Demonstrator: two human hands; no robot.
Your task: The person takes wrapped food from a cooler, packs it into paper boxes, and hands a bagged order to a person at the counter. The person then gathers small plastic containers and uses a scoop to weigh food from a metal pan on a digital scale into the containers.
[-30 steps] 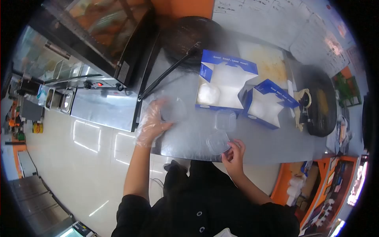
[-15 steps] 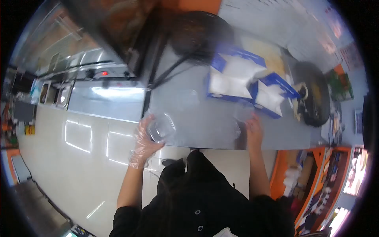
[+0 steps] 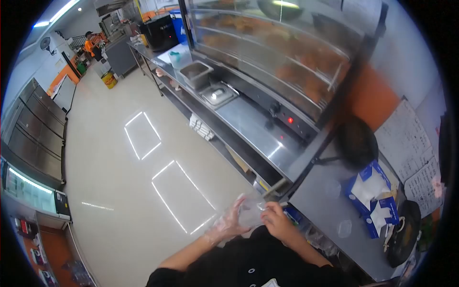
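Note:
My left hand [image 3: 229, 221] wears a clear disposable glove and is curled around the left side of a clear plastic container [image 3: 251, 211], held in front of my body. At the container's right side, my bare right hand [image 3: 281, 224] has its fingers bent and pressed together on the edge. Motion blur smears the container's outline. A clear plastic lid [image 3: 344, 228] lies on the grey worktop [image 3: 315, 203] to the right. Beside it are blue and white cardboard boxes [image 3: 367, 191], torn open at the top.
A glass warming display with food [image 3: 287, 57] stands ahead, above a steel counter [image 3: 260, 117] with metal pans [image 3: 196, 74]. Dark pans [image 3: 356, 143] rest by the boxes. A person in orange [image 3: 90, 45] is far off across the tiled floor [image 3: 110, 158].
My view has swung left toward the display and floor. Both hands have come together at the container; the right hand has left the worktop near the boxes.

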